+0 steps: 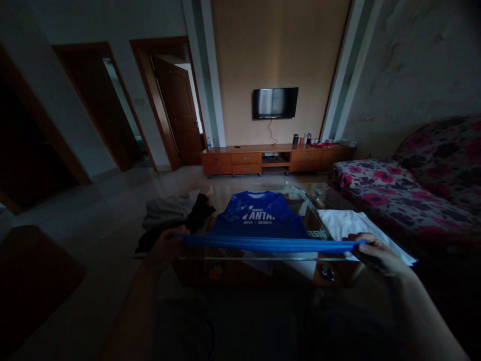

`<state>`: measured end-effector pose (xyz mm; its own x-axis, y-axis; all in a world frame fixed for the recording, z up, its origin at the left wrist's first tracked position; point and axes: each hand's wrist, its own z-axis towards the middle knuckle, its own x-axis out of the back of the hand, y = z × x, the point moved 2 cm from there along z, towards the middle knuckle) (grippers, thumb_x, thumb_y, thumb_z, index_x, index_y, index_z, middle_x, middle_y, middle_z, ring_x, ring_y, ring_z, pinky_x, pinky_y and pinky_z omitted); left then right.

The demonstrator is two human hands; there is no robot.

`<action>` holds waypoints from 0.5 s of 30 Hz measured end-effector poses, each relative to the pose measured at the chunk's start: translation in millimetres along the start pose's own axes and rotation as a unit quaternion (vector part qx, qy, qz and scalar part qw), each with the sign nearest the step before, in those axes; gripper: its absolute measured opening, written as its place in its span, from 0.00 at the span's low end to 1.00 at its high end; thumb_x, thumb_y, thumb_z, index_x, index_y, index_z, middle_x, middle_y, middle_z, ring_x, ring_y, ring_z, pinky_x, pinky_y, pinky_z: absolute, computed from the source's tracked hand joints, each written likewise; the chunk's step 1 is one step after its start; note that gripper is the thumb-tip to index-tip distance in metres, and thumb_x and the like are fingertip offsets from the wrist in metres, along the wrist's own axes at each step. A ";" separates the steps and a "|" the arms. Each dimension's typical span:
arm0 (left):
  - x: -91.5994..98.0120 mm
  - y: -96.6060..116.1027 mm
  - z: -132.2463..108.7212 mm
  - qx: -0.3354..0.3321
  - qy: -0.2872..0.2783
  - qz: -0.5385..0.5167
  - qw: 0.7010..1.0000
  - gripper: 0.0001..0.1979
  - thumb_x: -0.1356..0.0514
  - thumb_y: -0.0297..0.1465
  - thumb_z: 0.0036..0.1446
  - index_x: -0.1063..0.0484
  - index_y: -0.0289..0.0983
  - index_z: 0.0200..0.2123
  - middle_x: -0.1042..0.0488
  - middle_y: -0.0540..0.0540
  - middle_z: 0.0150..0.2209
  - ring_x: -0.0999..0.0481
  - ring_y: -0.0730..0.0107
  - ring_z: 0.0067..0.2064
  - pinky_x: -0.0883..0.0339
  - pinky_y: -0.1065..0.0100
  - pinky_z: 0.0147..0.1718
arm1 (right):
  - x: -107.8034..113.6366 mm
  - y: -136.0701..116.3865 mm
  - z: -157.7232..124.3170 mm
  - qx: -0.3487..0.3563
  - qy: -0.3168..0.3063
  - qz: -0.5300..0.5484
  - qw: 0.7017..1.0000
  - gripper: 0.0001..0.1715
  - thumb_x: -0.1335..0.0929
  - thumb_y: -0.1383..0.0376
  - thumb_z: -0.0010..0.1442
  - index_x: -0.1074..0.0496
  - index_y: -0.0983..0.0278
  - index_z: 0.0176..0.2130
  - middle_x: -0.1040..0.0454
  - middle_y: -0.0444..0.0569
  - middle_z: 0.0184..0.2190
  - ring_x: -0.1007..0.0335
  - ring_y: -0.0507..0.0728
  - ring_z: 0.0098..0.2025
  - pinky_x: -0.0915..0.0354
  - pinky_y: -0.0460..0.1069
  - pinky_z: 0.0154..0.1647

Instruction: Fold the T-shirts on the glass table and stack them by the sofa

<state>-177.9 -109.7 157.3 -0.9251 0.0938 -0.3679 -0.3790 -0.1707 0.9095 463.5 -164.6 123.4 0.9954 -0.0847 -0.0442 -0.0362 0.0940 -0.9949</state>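
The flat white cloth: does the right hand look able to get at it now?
Probably yes: the right hand is near the white cloth with no visible obstacle, but likely must release the blue printed shirt it grips.

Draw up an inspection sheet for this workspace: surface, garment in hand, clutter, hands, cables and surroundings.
Surface: glass table with a patterned border.
Garment in hand: blue shirt, white lettering facing up, near edge pulled taut.
Clutter: grey cloth and black cloth to the left; white cloth to the right.
Hands: left hand and right hand grip opposite ends of the near edge.
Cables: one cable hanging below the television.
Surroundings: wooden cabinet ahead, floral sofa at right; dim light.
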 end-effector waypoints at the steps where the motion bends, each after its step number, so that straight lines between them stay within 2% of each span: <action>1: 1.3 0.8 -1.8 -0.002 -0.055 -0.007 0.998 0.14 0.22 0.33 0.36 0.22 0.39 0.25 0.28 0.50 0.29 0.27 0.67 0.35 0.30 0.63 0.36 | 1.1 0.7 -2.2 -0.008 -0.017 0.003 1.000 0.24 0.18 0.50 0.33 0.23 0.61 0.25 0.27 0.47 0.22 0.31 0.54 0.24 0.34 0.48 0.25; 3: 2.5 2.4 -5.7 -0.004 -0.161 -0.009 0.987 0.12 0.25 0.36 0.42 0.23 0.40 0.25 0.33 0.51 0.27 0.29 0.68 0.34 0.33 0.62 0.36 | 0.9 -0.3 -5.9 -0.006 -0.054 -0.003 0.999 0.23 0.17 0.51 0.33 0.23 0.61 0.24 0.28 0.47 0.20 0.31 0.55 0.25 0.34 0.49 0.26; 5: 2.5 3.6 -9.1 -0.006 -0.237 0.000 0.971 0.10 0.27 0.38 0.46 0.23 0.41 0.26 0.37 0.51 0.26 0.32 0.68 0.33 0.35 0.62 0.35 | -1.3 -3.0 -8.3 0.003 -0.077 -0.009 0.997 0.22 0.17 0.52 0.33 0.23 0.61 0.24 0.28 0.47 0.21 0.31 0.55 0.26 0.33 0.49 0.27; 7: 2.6 3.5 -11.3 -0.005 -0.279 0.010 0.960 0.09 0.28 0.38 0.49 0.23 0.42 0.29 0.38 0.51 0.26 0.33 0.69 0.32 0.37 0.63 0.34 | -4.1 -5.5 -8.7 -0.003 -0.076 -0.012 0.997 0.23 0.17 0.52 0.33 0.23 0.62 0.24 0.28 0.47 0.21 0.31 0.55 0.26 0.33 0.49 0.28; 9: 4.2 1.9 -12.2 -0.002 -0.295 0.018 0.955 0.08 0.29 0.38 0.50 0.23 0.42 0.30 0.38 0.51 0.26 0.34 0.69 0.32 0.37 0.64 0.34 | -7.4 -7.1 -7.1 -0.030 -0.048 -0.007 0.998 0.24 0.16 0.53 0.31 0.22 0.62 0.25 0.26 0.47 0.22 0.31 0.54 0.26 0.33 0.48 0.28; 11: 8.1 -1.1 -11.2 0.012 -0.278 0.028 0.960 0.09 0.28 0.37 0.48 0.23 0.41 0.29 0.37 0.51 0.27 0.33 0.70 0.32 0.36 0.64 0.33 | -12.5 -9.3 -3.5 -0.059 -0.018 0.001 0.998 0.25 0.16 0.53 0.31 0.21 0.62 0.26 0.25 0.47 0.23 0.31 0.53 0.26 0.33 0.48 0.28; 12: 10.8 -2.8 -9.5 0.024 -0.253 0.033 0.967 0.10 0.27 0.37 0.47 0.23 0.41 0.28 0.35 0.50 0.27 0.32 0.69 0.32 0.35 0.64 0.33 | -16.1 -10.9 -0.7 -0.067 -0.012 0.004 0.998 0.25 0.16 0.52 0.32 0.21 0.63 0.27 0.25 0.47 0.24 0.31 0.53 0.26 0.34 0.47 0.28; 15: 18.5 -7.5 1.4 0.076 -0.106 0.060 0.990 0.16 0.23 0.38 0.38 0.24 0.40 0.26 0.29 0.48 0.32 0.29 0.65 0.35 0.32 0.63 0.34 | -28.8 -16.4 12.7 -0.062 -0.029 0.007 0.998 0.22 0.18 0.52 0.40 0.21 0.64 0.27 0.26 0.46 0.24 0.32 0.51 0.26 0.35 0.46 0.29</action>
<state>-192.2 -105.3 143.9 -0.9317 0.2887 -0.2204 -0.2431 -0.0448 0.9690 436.5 -151.1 142.2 0.9980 -0.0267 -0.0566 -0.0574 -0.0299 -0.9979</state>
